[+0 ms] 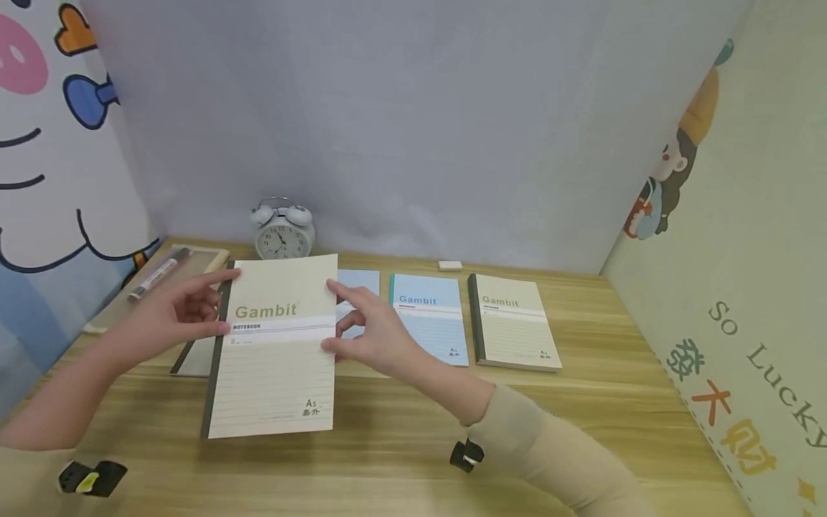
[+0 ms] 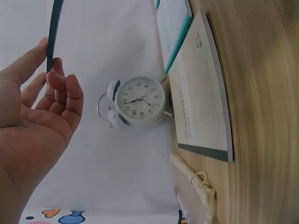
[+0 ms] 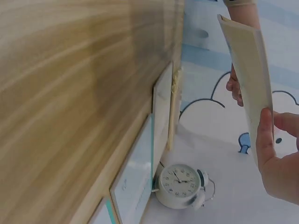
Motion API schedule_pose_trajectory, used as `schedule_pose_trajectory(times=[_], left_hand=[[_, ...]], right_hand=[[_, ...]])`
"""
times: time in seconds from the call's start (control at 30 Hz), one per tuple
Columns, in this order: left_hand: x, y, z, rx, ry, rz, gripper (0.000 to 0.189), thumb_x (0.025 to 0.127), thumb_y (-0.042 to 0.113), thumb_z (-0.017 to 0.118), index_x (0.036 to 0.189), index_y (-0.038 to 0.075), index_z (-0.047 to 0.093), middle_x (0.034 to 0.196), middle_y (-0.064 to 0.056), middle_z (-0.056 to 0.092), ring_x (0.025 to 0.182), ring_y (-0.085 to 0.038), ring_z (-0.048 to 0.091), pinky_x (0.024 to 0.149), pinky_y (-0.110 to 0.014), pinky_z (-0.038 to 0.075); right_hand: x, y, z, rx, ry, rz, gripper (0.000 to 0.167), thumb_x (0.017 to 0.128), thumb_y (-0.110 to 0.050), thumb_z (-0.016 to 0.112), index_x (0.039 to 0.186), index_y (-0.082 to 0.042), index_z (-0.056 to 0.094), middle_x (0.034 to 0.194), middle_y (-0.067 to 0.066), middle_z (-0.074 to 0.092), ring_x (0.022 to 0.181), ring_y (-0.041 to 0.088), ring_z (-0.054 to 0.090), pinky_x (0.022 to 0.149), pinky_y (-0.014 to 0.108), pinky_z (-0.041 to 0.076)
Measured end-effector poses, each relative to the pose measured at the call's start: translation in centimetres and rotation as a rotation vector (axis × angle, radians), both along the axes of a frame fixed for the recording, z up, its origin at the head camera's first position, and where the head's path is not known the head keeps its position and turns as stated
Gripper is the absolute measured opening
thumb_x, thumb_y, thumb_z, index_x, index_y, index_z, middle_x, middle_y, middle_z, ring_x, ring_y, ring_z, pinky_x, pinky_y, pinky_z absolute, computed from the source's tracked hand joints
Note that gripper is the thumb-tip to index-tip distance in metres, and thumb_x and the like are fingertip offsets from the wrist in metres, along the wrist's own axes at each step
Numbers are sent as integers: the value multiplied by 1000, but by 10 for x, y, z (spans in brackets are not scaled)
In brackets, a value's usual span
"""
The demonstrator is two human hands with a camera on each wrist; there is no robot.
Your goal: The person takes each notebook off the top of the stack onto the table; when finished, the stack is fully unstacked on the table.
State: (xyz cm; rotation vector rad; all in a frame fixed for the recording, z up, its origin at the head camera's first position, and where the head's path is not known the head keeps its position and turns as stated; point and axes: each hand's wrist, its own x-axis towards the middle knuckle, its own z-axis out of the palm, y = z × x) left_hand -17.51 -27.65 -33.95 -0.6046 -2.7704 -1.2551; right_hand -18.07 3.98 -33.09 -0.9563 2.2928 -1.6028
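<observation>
A cream "Gambit" notebook (image 1: 278, 373) with a dark spine hangs upright above the table, front cover towards me. My left hand (image 1: 169, 314) pinches its spine edge between thumb and fingers; that edge also shows beside the left hand (image 2: 42, 102) in the left wrist view. On the opposite edge, my right hand (image 1: 371, 330) grips with thumb and fingers, and the right wrist view shows the right hand (image 3: 282, 156) along the notebook's pages (image 3: 250, 70). Behind the raised notebook, another cream notebook (image 2: 201, 88) lies on the table, mostly hidden in the head view.
A blue notebook (image 1: 362, 278), a second blue notebook (image 1: 429, 327) and a cream notebook (image 1: 517, 323) lie in a row. Behind stand a white alarm clock (image 1: 283, 238) and a small white block (image 1: 450, 266). At left is a pouch (image 1: 106, 312) with a marker (image 1: 158, 276).
</observation>
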Motion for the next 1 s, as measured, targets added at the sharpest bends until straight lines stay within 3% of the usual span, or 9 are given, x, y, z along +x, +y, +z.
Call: schedule_pose_trajectory(times=[0.2,0.3,0.43,0.63,0.73,0.9,1.0], left_hand=[[13,-23,-10,-80,18,-76,75,81,15,75,145,12,38,80,-1,52,56,-12,41,47,-26,36],[19,-30,-13,-123,-10,-109,73,80,19,75,144,13,40,75,4,50,53,-11,38,46,-25,34],[26,-40,-21,-156,-62,-137,69,80,21,75,141,12,43,71,7,52,52,-10,38,46,-24,34],[30,-59,-36,-253,-136,-164,68,81,30,74,138,11,43,69,10,48,53,-3,38,46,-22,35],[34,-69,-44,-267,-163,-188,68,81,32,73,138,9,42,68,12,47,53,-1,36,46,-22,35],[41,-82,-58,-226,-157,-241,66,80,26,74,135,5,44,66,14,50,51,0,38,46,-20,38],[43,-87,-64,-216,-201,-265,64,81,26,74,134,4,45,68,13,51,52,-1,39,45,-21,37]], right_hand=[[15,-22,-27,151,27,-24,84,77,-10,78,147,-10,32,120,4,50,77,0,64,84,14,43],[22,-32,-40,151,-65,0,89,75,-4,78,149,-12,29,113,0,50,69,0,64,78,14,45],[30,-46,-57,164,-139,22,93,73,-1,79,150,-15,27,100,-4,54,62,-1,60,58,14,47],[39,-66,-79,272,-20,66,91,74,-9,80,149,-13,28,90,-7,55,57,-5,51,51,12,46],[42,-74,-87,379,84,78,89,75,-18,81,148,-11,30,91,-9,56,60,-6,50,55,9,44],[43,-88,-96,580,281,87,89,74,-36,80,146,-10,35,88,-13,59,72,-8,48,66,3,36],[44,-96,-97,639,293,118,89,73,-38,81,144,-8,37,82,-14,59,70,-9,48,63,3,35]])
